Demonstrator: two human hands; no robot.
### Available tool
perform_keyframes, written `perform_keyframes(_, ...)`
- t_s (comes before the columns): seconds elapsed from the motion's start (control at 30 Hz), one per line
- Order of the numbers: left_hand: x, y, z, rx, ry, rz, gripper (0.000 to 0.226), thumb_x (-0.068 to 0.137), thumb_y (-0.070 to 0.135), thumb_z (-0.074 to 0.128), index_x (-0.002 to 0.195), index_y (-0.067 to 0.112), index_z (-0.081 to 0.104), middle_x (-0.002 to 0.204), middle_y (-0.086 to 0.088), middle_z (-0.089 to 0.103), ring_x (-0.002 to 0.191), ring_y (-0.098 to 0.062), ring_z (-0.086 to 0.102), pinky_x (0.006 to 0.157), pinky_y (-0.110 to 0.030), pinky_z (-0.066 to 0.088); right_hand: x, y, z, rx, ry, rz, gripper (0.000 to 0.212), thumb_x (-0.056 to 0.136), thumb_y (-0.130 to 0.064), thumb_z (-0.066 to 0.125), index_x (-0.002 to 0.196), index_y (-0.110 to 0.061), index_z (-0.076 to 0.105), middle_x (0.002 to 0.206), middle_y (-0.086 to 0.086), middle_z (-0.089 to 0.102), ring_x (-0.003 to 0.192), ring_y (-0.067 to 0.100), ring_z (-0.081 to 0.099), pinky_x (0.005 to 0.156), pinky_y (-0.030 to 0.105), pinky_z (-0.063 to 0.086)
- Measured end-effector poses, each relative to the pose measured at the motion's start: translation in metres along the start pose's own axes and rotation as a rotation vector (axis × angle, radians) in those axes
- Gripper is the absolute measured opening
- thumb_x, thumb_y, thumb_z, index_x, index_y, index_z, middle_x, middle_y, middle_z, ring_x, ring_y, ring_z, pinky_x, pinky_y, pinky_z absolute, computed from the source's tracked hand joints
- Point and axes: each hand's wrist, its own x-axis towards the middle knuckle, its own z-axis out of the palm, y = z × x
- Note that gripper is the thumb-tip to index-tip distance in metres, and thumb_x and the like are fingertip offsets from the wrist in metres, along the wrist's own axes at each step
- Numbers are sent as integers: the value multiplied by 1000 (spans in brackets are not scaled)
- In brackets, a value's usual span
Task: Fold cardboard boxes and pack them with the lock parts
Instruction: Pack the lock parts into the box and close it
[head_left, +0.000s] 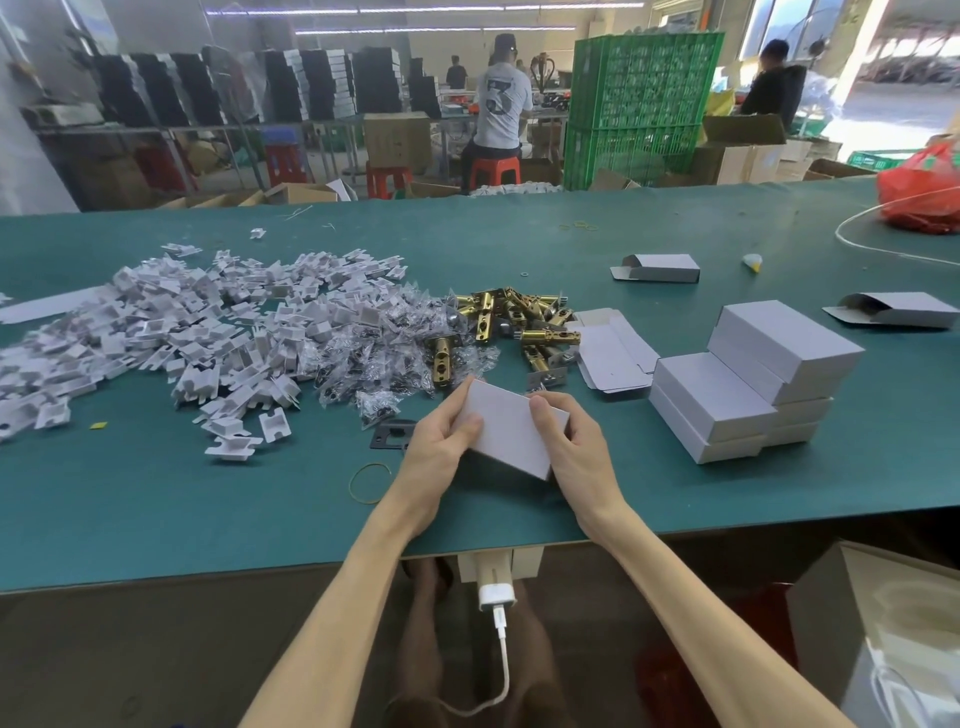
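Observation:
Both my hands hold one small white cardboard box (511, 428) just above the green table (519, 244), near its front edge. My left hand (441, 449) grips its left end and my right hand (569, 447) grips its right end, thumbs on top. Behind the box lie brass latch parts (519, 317) in a loose pile. Left of them are clear bags of screws (379, 358) and a wide heap of white card inserts (171, 332). A black strike plate (392, 434) lies beside my left hand. Flat unfolded box blanks (613, 353) lie behind my right hand.
A stack of closed white boxes (753, 379) stands to the right. Two half-folded boxes (657, 267) (896, 309) lie farther back. A rubber band (369, 483) lies near my left wrist. A red bag (922, 189) sits at the far right. People work behind the table.

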Motion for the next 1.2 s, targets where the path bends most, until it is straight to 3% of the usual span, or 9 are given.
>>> perform_keyframes(0.23, 1, 3, 0, -18, 50, 30, 42, 104, 26, 58, 141, 49, 56, 141, 10, 65, 115, -6, 62, 104, -31, 51, 1, 1, 1, -41, -25, -1, 28, 101, -51, 50, 112, -29, 64, 103, -4, 68, 91, 12, 63, 74, 26, 49)
perform_keyframes(0.4, 1, -3, -3, 14, 52, -11, 49, 108, 25, 50, 156, 16, 43, 146, -6, 60, 130, -25, 60, 114, -49, 46, 2, 1, 7, -261, -57, -17, 35, 99, -53, 52, 123, -28, 43, 107, -11, 60, 94, 10, 61, 68, 15, 46)
perform_keyframes(0.5, 2, -4, -3, 10, 48, -27, 48, 110, 25, 48, 155, 12, 44, 145, -10, 61, 131, -29, 59, 113, -51, 46, 2, 1, 8, -252, -87, -9, 46, 96, -52, 58, 127, -28, 35, 115, -5, 55, 99, 4, 59, 71, 12, 49)
perform_keyframes(0.63, 3, -4, -2, -25, 91, -12, 44, 109, 20, 50, 151, 10, 50, 141, -8, 65, 130, -27, 61, 112, -48, 48, -1, -2, 10, -209, -72, -34, 75, 87, -51, 70, 144, -19, 32, 135, 2, 42, 121, 13, 48, 103, 25, 45)
perform_keyframes(0.73, 4, -5, -2, -54, 119, -18, 44, 107, 16, 55, 150, 12, 52, 142, -3, 64, 129, -19, 61, 108, -37, 51, -6, -3, 13, -431, 0, -207, 90, 80, -57, 76, 151, -21, 34, 137, -4, 37, 128, 12, 36, 111, 29, 30)
perform_keyframes(0.9, 2, -1, -1, -66, 112, 6, 51, 94, 32, 67, 143, 20, 60, 136, 4, 69, 120, -9, 66, 92, -25, 55, -15, 0, 15, -999, -98, -534, 72, 86, -47, 71, 150, -27, 42, 150, 6, 37, 139, 29, 31, 115, 40, 18)
perform_keyframes(1.0, 0, 1, 0, -113, 118, -12, 50, 91, 34, 69, 139, 19, 65, 132, 3, 72, 120, -14, 66, 98, -31, 54, -13, -4, 17, -1063, -127, -487, 66, 92, -35, 65, 152, -31, 38, 150, 11, 38, 135, 33, 35, 111, 43, 25)
perform_keyframes(1.1, 0, 1, 2, -158, 123, -26, 27, 105, 22, 58, 127, 17, 71, 123, -7, 75, 110, -20, 70, 93, -34, 59, -8, -14, 4, -1088, -125, -448, 61, 97, -46, 59, 152, -31, 39, 149, 11, 39, 133, 31, 35, 108, 41, 26)
perform_keyframes(1.2, 0, 1, 4, -135, 108, -14, 30, 110, 19, 47, 124, 7, 71, 121, -11, 76, 112, -25, 73, 86, -31, 62, 2, -29, -23, -1162, -55, -396, 58, 99, -51, 54, 151, -27, 43, 150, 12, 39, 135, 30, 33, 109, 42, 24)
